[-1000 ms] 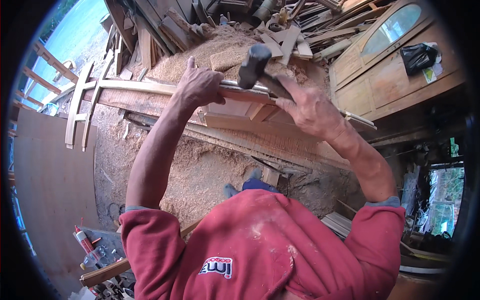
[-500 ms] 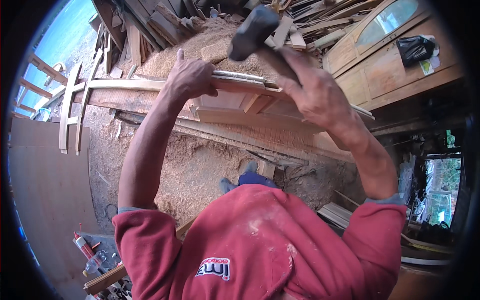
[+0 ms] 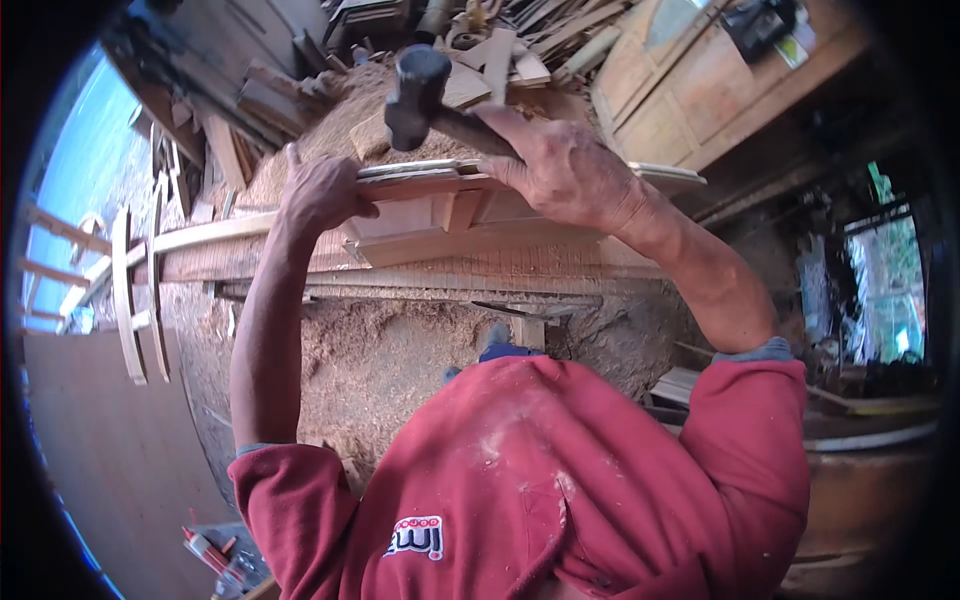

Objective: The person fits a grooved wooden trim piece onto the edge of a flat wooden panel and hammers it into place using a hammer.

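A wooden panelled frame (image 3: 412,243) with a raised light-coloured edge strip stands on the bench. My left hand (image 3: 325,190) is closed around its left end, with the fingers over the top edge and the thumb pointing up. In my right hand (image 3: 568,172) is a hammer (image 3: 418,95) with a heavy dark head, gripped by its handle. The head hangs above the far side of the frame's top edge, to the right of my left hand. Whether it touches anything cannot be told.
The long wooden bench (image 3: 540,268) runs across, with a curved slatted wooden piece (image 3: 125,295) at its left. Sawdust and wood scraps (image 3: 500,60) lie beyond. A panelled door (image 3: 665,110) rests at the far right. A large flat board (image 3: 100,420) lies at the left.
The hammer head has come lower and a little left, nearer the frame's top edge. My left hand keeps its hold on the frame. The whole view has shifted and turned slightly.
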Tool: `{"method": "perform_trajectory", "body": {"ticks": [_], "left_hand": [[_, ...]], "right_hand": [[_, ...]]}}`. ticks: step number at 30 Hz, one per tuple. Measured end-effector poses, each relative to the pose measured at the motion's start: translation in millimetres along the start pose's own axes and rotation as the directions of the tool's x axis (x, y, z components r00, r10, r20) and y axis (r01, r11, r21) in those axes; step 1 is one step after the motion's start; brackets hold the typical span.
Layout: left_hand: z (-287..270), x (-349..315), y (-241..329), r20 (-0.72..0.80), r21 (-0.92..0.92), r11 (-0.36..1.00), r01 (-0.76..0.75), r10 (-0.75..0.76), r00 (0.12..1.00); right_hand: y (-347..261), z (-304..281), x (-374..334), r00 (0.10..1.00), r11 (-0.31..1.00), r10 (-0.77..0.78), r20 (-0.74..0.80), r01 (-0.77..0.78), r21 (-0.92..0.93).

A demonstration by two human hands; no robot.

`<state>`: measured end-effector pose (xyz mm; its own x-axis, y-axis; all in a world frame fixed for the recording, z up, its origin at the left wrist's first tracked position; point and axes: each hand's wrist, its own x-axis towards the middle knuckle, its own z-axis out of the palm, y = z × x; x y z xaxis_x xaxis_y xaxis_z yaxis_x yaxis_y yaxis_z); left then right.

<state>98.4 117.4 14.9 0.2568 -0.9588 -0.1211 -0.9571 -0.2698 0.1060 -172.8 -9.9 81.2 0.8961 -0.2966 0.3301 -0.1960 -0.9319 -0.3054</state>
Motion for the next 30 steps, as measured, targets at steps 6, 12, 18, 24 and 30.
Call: {"method": "perform_trajectory", "body": {"ticks": [6,12,18,24,30], "left_hand": [[-8,2,37,-0.088,0.184,0.983,-0.007,0.024,0.996],[11,79,184,-0.163,0.055,0.936,-0.349,0.353,0.921],[47,128,201,0.079,-0.098,0.945,-0.312,0.32,0.944],[101,148,224,-0.467,-0.121,0.882,-0.455,0.354,0.81],[88,157,212,-0.143,-0.075,0.957,-0.281,0.269,0.953]], "right_hand": [[3,-59,-59,0.958,0.993,0.102,-0.269,-0.115,-0.035],[28,-96,-106,0.874,0.946,0.207,-0.44,-0.293,-0.137],[37,-76,-109,0.811,0.889,0.381,-0.445,-0.454,-0.066],[101,13,-169,0.697,0.691,0.677,-0.239,-0.489,0.533],[123,-1,-147,0.714,0.676,0.667,-0.213,-0.46,0.576]]}}
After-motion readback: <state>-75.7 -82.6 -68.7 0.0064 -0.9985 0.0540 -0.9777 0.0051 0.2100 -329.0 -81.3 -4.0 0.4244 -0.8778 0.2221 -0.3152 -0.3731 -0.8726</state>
